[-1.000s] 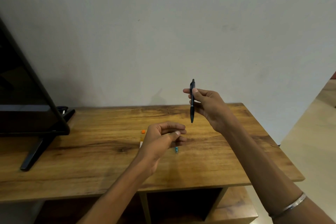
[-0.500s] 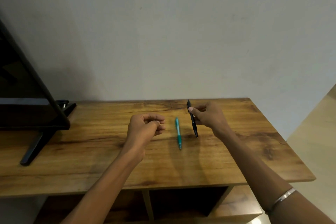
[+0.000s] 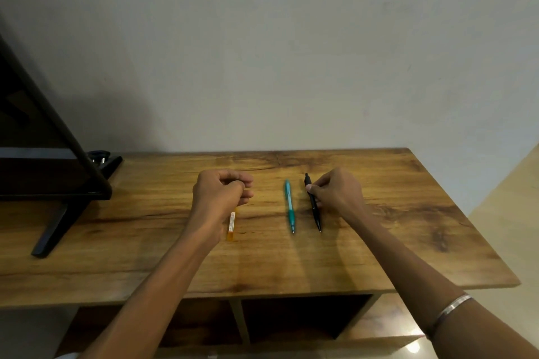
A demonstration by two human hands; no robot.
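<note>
Head camera looks down on the wooden tabletop [image 3: 408, 213], which fills the lower half of the frame. A dark monitor [image 3: 43, 172] stands on its legs at the left edge.

Both hands are over the middle of the tabletop, well apart from each other. The right hand [image 3: 338, 192], right of centre, has its fingers curled and pinches the upper part of the black pen [image 3: 314, 210]. The left hand [image 3: 218, 195], left of centre, has its fingers bent in toward the thumb. I cannot tell whether anything small sits between them.

A second ago the right hand held the black pen upright in the air. Now the pen is down at the tabletop, tip toward the lower edge of the frame. It lies just beside the teal pen [image 3: 289, 207] and roughly parallel to it, not touching. The left hand used to cover the teal pen and has shifted left, so that pen lies in the open between the hands.

From this I judge the pens are being laid out in a row, and the black one is almost placed. It only needs letting go.

An orange pen [image 3: 232, 224] shows at the left wrist, partly hidden by it.
</note>
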